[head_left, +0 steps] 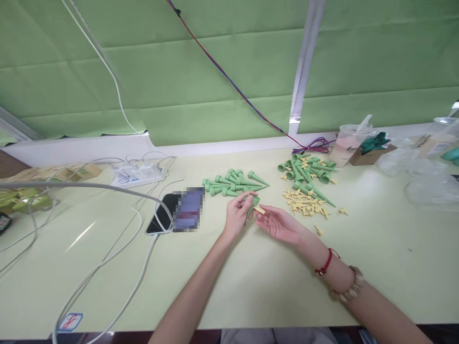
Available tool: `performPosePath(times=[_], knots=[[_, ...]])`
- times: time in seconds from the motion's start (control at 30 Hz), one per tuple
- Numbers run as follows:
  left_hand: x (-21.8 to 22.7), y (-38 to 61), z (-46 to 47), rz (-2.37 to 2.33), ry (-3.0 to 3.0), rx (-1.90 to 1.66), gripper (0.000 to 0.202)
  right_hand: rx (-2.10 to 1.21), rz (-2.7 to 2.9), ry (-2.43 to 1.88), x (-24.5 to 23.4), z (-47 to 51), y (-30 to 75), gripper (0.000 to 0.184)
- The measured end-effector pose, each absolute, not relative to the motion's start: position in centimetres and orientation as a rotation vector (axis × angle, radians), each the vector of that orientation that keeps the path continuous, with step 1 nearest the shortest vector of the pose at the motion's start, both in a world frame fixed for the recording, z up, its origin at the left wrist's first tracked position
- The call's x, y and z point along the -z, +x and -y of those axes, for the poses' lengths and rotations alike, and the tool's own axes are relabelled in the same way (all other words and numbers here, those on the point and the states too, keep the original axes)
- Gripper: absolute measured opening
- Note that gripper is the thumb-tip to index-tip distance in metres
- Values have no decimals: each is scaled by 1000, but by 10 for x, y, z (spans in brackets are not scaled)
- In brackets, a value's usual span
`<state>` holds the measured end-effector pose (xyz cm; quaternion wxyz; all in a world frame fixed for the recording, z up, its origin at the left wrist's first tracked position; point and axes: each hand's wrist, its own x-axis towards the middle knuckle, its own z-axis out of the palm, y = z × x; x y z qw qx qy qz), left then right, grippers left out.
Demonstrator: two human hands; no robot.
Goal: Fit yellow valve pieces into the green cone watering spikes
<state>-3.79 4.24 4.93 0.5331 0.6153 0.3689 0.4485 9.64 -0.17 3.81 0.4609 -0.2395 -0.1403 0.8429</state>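
Observation:
My left hand (238, 212) is closed around a green plastic spike (254, 202), its wide end toward my right hand. Between the fingertips of my right hand (278, 223) is a small yellow plastic valve (259, 209), held against or very near the spike's wide end; whether they touch I cannot tell. Just beyond my left hand lies a group of green spikes with caps (231, 180). Farther right is a pile of open-ended green spikes (307, 173), with loose yellow valves (304, 203) in front of it.
Two phones, a dark one (165, 212) and a blurred one (188, 210), lie left of my hands. White cables (141, 229) loop across the table's left side to a power strip (139, 174). A drink cup (346, 145), a small cardboard box (373, 154) and plastic bags (423, 186) stand at the back right.

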Motion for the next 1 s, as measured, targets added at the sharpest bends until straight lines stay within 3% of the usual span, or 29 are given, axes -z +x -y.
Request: performPosePath(times=[0.3,0.5,0.57,0.67,0.77,0.83,0.9,1.0], knots=[[-48,-44,-46,-827,1528,-1000,43,-2144,177,-633,-37,7,89,8],[-45,-44,-46,-880,1632,-975,37,-1955,534,-799,-38,9,89,8],[-40,-43,-47,-925,1697,-948,35,-1804,713,-989,-36,7,91,13],[-33,-38,-46,-1046,1781,-949,34,-1287,994,-1357,-30,4,93,13],[-28,-32,-43,-1129,1744,-1004,35,-868,1221,-1438,-27,2,94,12],[-27,-30,-42,-1103,1669,-1051,36,-986,1205,-1393,-29,1,96,18],[-28,-30,-42,-1043,1622,-1087,36,-1331,1091,-1295,-34,0,98,29],[-29,-32,-42,-1027,1627,-1129,34,-1715,910,-1124,-38,0,102,31]])
